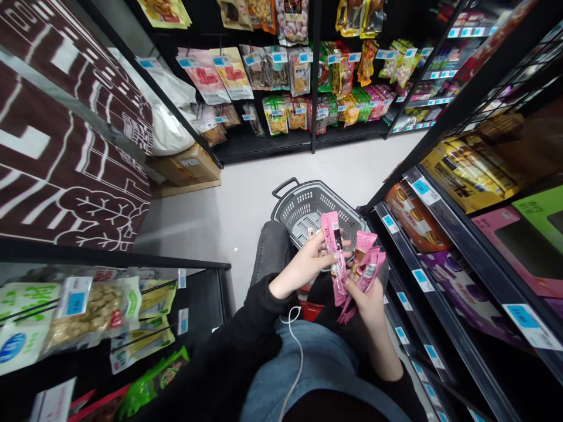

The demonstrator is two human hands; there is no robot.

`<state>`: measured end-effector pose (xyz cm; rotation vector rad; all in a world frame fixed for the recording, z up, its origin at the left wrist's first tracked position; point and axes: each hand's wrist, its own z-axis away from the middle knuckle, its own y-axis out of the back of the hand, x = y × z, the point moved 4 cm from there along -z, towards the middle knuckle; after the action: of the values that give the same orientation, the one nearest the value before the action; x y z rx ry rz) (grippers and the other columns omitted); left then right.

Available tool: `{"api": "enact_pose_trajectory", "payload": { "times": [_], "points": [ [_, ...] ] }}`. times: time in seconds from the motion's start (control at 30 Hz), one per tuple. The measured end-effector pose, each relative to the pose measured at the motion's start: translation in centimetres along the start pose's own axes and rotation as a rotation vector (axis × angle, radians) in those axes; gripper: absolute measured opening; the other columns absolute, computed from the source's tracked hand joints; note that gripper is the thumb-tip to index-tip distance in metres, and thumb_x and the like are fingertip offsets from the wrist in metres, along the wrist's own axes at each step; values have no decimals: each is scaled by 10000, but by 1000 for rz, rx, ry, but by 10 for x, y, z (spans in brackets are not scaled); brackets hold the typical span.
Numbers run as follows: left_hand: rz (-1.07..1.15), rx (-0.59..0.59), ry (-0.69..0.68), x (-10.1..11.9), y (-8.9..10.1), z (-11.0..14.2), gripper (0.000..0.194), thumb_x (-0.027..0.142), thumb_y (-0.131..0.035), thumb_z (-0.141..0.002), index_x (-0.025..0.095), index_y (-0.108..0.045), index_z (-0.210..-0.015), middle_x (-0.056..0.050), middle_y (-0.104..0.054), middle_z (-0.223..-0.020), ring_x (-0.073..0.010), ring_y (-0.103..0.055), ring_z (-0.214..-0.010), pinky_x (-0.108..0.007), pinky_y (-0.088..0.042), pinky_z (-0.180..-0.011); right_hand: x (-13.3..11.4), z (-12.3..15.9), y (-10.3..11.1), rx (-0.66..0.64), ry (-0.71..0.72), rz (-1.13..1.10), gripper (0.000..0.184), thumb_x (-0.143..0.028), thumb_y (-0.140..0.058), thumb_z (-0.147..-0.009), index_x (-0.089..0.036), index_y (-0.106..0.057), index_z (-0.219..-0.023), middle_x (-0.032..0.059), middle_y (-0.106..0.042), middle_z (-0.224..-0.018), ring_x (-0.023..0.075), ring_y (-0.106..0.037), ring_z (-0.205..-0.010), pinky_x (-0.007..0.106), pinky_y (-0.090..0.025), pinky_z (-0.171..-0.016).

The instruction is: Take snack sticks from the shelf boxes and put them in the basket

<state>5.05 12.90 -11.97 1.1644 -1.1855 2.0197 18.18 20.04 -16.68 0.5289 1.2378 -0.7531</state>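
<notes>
My left hand [310, 258] grips a long pink snack packet [334, 249] with a barcode label, thumb across its front. Beside it, my right hand [366, 296] is closed on several more pink snack packets [367, 262], fanned out and overlapping; its fingers also touch the lower part of the left packet. Just beyond both hands a grey plastic shopping basket [303, 206] stands on the floor, its black handle folded outward. The packets and hands cover part of its inside.
To the right, shelves with price tags [422, 280] hold a yellow box of wrapped bars [475, 170] and purple packs [461, 287]. Hanging snack bags [277, 114] fill the far rack. At left are a cardboard box [193, 167] and bagged snacks [88, 310]. A white cable [301, 351] crosses my lap.
</notes>
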Motion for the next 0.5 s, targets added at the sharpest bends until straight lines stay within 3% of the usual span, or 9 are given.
{"api": "enact_pose_trajectory", "payload": {
  "times": [0.3,0.5],
  "points": [
    [23,65,40,-1,-2,-1,538,233,-697,-706,152,-477,-1190,-114,-681,-1055,-236,-693,-845,-294,-558,-657,8,-4,-3,-152,-151,-216,475,-279,-796,-569,-153,-633,-997,74,-711,-963,228,-673,-872,374,-506,-870],
    [35,141,-64,0,-4,-3,451,264,-690,-711,159,-505,-1109,-115,-656,-1089,-242,-680,-889,-298,-553,-673,6,-7,-1,-146,-181,-204,456,-284,-812,-538,-156,-654,-946,71,-718,-941,229,-681,-837,374,-523,-842]
  ]
}}
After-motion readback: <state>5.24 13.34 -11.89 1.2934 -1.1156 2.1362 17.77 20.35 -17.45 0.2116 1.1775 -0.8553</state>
